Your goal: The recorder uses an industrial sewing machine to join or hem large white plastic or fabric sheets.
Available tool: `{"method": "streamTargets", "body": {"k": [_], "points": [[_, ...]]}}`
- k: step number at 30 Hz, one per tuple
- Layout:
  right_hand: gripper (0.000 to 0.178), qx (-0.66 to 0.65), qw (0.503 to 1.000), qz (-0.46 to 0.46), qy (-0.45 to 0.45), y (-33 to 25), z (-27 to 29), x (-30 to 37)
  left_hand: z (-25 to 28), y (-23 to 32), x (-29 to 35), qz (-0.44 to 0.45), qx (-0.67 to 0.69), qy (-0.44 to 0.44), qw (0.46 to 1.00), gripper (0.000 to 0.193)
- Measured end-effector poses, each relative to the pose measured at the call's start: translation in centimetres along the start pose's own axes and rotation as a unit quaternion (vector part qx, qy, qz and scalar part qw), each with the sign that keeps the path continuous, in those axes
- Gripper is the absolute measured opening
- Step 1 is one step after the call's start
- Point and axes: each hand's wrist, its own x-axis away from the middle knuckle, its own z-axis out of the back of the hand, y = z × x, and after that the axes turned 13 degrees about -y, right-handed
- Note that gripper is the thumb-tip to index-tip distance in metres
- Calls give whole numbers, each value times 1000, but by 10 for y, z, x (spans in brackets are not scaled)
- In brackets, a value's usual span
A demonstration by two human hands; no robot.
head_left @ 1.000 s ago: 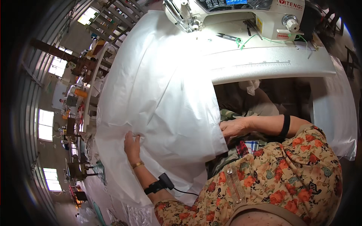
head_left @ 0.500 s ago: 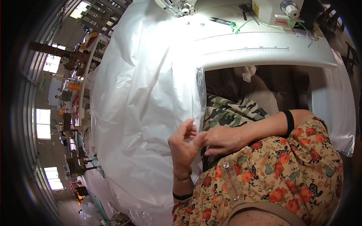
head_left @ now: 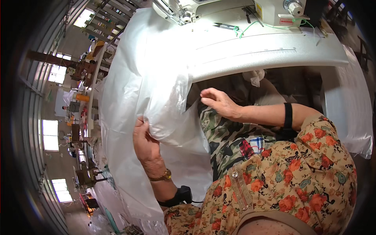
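your left hand (head_left: 147, 143) is at the white sheet (head_left: 119, 137), its thumb and fingers (head_left: 139, 126) pinching a fold of the thin plastic-like material. your right hand (head_left: 222, 105) is raised over your lap, just beside the sheet's right edge and apart from it; its fingers are loosely curled, with a gap to the thumb, and you hold nothing visible in it.

the sheet spreads from under the lit head of the sewing machine (head_left: 270, 11), over the left part of the table (head_left: 243, 56), and down toward your lap. a sheerer, shinier layer of it bunches between your 2 hands. to the right of the machine's needle area, a dark slender tool (head_left: 225, 26) lies on the table, its end touching a tangle of green thread (head_left: 250, 28); another dark tool (head_left: 247, 16) lies behind it. a ruler scale (head_left: 280, 51) runs along the table's front part.

camouflage cloth (head_left: 225, 135) covers your lap, below your right forearm. you wear a gold band (head_left: 167, 174) on your left wrist, a black strap with a small box (head_left: 182, 194) higher up that arm, and a black band (head_left: 288, 115) on the right. at the far left, 4 bright windows (head_left: 50, 135) show in the wall.
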Motion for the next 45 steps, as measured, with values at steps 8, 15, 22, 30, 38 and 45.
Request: {"method": "streamTargets", "body": {"k": [8, 15, 22, 30, 38, 45], "points": [[43, -128, 977, -159, -65, -18, -39, -69, 6, 38, -39, -53, 12, 22, 998, 27], [35, -29, 988, -153, 15, 29, -46, -101, 5, 30, -46, -67, 12, 50, 996, 23], [44, 260, 962, -19, -76, 27, 15, -35, 21, 1, -28, -97, -204, 83, 971, 10], [25, 137, 989, 7, -62, -94, 61, 96, 30, -34, -11, -95, -172, 68, 978, 10], [44, 127, 982, 45, -135, -22, 31, 80, -30, -27, 2, -58, -106, 26, 992, 14], [35, 236, 955, 49, -171, 18, 37, 74, -31, -35, -3, -83, -61, 20, 995, 17]]}}
